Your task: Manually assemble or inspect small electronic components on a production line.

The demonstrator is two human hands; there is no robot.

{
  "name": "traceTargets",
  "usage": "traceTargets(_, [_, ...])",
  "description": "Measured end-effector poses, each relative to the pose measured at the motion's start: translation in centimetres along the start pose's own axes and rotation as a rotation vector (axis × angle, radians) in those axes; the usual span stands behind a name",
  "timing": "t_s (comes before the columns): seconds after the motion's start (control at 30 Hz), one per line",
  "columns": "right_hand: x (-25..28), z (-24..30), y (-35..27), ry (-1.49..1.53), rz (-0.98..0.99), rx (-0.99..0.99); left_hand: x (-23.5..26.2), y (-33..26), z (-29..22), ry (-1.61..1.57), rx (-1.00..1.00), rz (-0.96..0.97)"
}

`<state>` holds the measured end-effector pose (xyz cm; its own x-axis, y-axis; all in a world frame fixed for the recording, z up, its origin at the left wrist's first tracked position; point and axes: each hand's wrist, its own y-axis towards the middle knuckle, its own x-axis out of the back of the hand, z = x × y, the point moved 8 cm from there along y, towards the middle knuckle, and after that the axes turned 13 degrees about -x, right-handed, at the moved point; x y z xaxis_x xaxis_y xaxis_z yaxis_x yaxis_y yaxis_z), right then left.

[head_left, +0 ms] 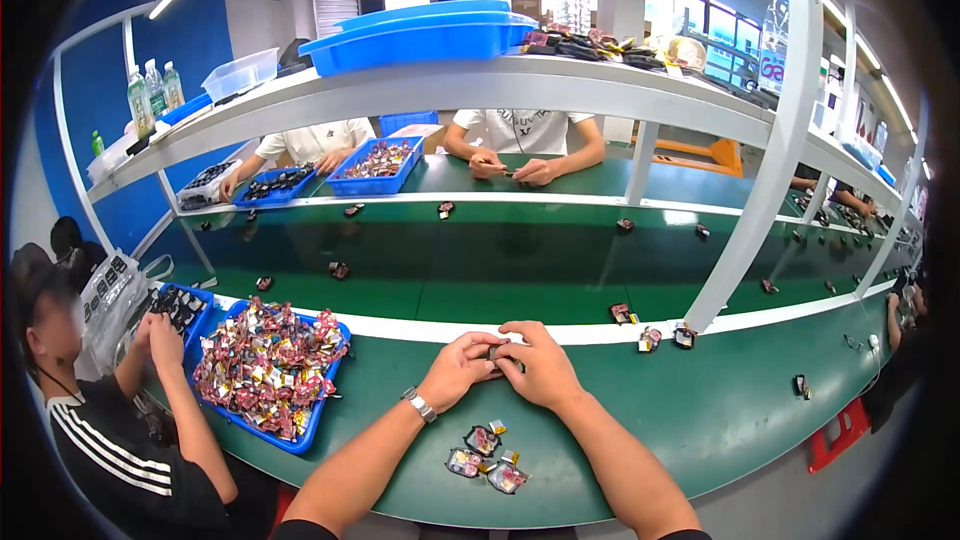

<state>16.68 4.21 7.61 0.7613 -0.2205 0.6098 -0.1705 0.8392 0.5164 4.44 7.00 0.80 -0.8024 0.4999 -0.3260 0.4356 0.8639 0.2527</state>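
Observation:
My left hand [458, 372], with a watch [420, 405] on its wrist, and my right hand [538, 368] meet over the green table near the white rail. Both are closed around a small dark part [493, 352], mostly hidden by the fingers. Between my forearms lie three small black-framed electronic pieces [484, 441] with reddish boards and silver-and-yellow tabs. Left of my left hand, a blue tray [318, 418] is heaped with reddish circuit boards [262, 370] carrying similar tabs.
A white rail [590, 334] separates my table from a green conveyor [480, 265] with scattered pieces. A shelf [450, 80] and its white post [752, 210] stand ahead. On the left a co-worker [110, 430] sits by a tray of black parts [180, 308]. Other people sit across.

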Motion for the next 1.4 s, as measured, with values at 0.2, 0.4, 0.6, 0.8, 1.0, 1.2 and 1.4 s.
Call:
traceTargets(0.2, [-0.3,0.2,-0.2,0.060,0.110,0.064,0.4,-0.1,0.3,0.036,0.059,-0.042])
traceTargets(0.4, [0.1,0.0,-0.6,0.090,-0.019,-0.001,0.1,-0.1,-0.2,-0.031,-0.006,-0.023])
traceTargets(0.6, [-0.4,-0.7,-0.8,0.129,-0.057,-0.056,0.3,-0.1,-0.1,-0.062,-0.026,-0.034])
traceTargets(0.8, [-0.4,-0.6,-0.8,0.155,-0.019,-0.059,0.5,0.0,0.0,-0.087,-0.031,-0.024])
traceTargets(1.0, [-0.6,-0.6,-0.8,0.156,-0.026,-0.074,0.6,-0.1,0.1,-0.097,-0.038,-0.034])
traceTargets(1.2, [-0.2,0.4,-0.9,0.137,-0.068,-0.066,0.6,-0.1,0.0,-0.121,-0.055,-0.038])
traceTargets(1.4, [-0.3,0.3,-1.0,0.223,-0.124,-0.059,0.9,0.2,0.0,-0.065,-0.081,-0.063])
